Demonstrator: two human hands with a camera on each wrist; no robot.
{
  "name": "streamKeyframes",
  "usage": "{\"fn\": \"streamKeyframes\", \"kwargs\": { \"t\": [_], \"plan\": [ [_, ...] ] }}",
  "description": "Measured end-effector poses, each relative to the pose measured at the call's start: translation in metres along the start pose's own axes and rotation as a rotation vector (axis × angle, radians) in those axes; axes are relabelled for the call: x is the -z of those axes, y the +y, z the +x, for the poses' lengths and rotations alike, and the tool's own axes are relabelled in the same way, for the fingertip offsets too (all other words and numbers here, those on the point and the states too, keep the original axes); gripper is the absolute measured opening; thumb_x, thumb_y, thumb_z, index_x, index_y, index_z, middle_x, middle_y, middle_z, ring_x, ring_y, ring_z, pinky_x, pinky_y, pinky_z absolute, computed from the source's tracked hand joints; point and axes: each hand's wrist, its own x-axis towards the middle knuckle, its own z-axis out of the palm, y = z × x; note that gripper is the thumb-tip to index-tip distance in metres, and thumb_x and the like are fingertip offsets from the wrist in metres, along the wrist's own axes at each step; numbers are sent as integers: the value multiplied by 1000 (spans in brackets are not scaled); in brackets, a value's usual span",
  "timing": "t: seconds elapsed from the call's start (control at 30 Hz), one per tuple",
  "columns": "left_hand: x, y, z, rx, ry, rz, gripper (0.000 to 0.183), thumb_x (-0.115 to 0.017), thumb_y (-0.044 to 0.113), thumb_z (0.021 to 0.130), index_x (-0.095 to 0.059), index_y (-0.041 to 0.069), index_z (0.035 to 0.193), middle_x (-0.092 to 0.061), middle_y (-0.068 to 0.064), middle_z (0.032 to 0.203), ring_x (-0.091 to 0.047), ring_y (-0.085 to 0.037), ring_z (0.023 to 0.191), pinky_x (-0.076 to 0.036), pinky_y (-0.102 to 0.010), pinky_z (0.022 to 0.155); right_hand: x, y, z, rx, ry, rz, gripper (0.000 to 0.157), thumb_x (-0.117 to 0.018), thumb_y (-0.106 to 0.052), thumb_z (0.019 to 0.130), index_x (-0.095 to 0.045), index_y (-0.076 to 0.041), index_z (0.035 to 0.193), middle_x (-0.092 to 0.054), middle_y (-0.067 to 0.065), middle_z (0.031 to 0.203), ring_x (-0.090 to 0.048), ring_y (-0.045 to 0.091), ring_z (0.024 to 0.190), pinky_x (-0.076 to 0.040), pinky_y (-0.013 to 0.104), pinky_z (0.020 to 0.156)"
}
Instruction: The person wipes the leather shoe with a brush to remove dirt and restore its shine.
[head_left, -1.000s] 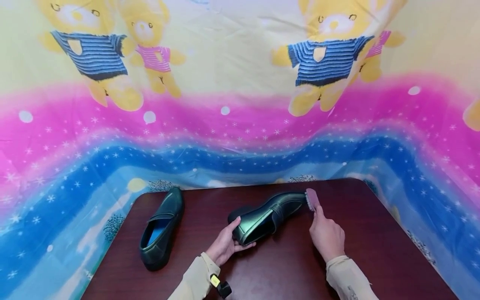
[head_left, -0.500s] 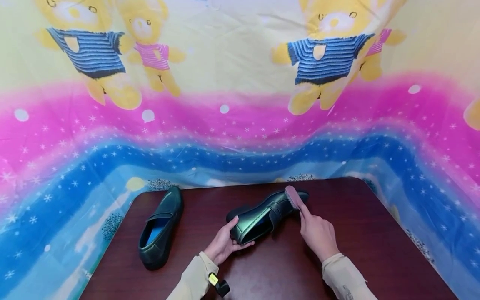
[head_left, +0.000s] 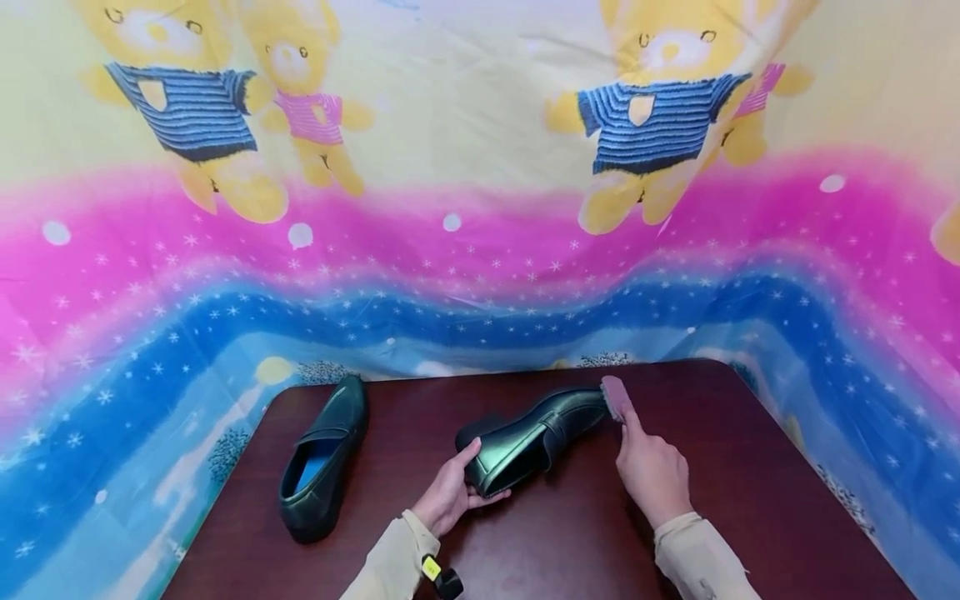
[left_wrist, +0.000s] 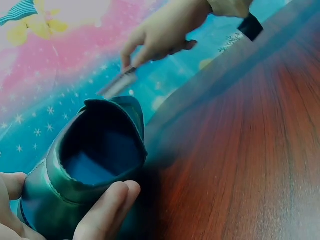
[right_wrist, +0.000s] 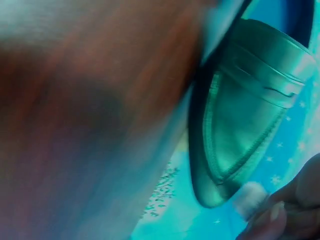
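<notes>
A dark green leather loafer (head_left: pixel 517 442) is tilted on its side above the table, its toe pointing to the far right. My left hand (head_left: pixel 447 493) grips it by the heel, thumb on one side and fingers on the other; the left wrist view shows the heel (left_wrist: pixel 60 200) between them. My right hand (head_left: pixel 654 471) holds a small pink brush (head_left: pixel 617 398) with pale bristles, the index finger laid along its back. The bristles are at the loafer's toe; in the right wrist view the blurred brush (right_wrist: pixel 250 199) is beside the toe tip.
A matching loafer (head_left: pixel 324 462) with a blue insole stands upright on the left of the dark red-brown table (head_left: pixel 555 542). Behind the table hangs a cloth (head_left: pixel 465 258) printed with bears and snowflakes. A black and yellow wrist strap (head_left: pixel 435 573) is on the left sleeve.
The brush went from the toe tip back over the vamp toward the strap, then out again to the toe. The left hand and loafer have stayed nearly in place.
</notes>
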Motion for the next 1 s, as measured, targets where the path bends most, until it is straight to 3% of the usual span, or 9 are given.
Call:
{"fn": "streamKeyframes", "kwargs": {
  "t": [0.17,0.33,0.53,0.8,1.0],
  "plan": [
    [1,-2,0,10,1,6,73,-45,54,108,-32,0,156,-59,-27,137,-71,-38,108,-56,-53,97,-3,-15,-2,144,21,20,38,-57,-17,105,-55,-12,143,-39,-4,51,-36,15,43,-32,34,44],
    [2,-2,2,7,0,3,73,-46,54,107,-33,1,156,-60,-27,136,-71,-40,109,-56,-54,98,-10,-22,-1,189,31,-6,38,-61,-16,104,-59,-16,142,-37,-5,50,-33,15,42,-30,33,44],
    [3,-3,3,14,4,-18,71,-47,52,107,-34,3,157,-60,-25,137,-71,-39,109,-55,-55,99,-12,-13,0,151,27,-44,40,-59,-19,105,-56,-17,144,-38,-4,50,-34,17,42,-30,34,42],
    [1,1,1,8,-17,0,72,-46,52,108,-32,1,157,-60,-27,137,-69,-42,114,-55,-55,99,-6,10,-4,16,-10,-53,48,-54,-18,105,-47,-18,152,-41,2,49,-37,22,41,-29,37,41],
    [1,1,1,8,-11,5,74,-48,53,107,-33,0,156,-61,-25,135,-69,-40,114,-55,-55,99,-5,17,-4,-1,-4,-58,45,-52,-18,105,-48,-14,150,-49,9,53,-43,26,42,-34,41,40]
  ]
}}
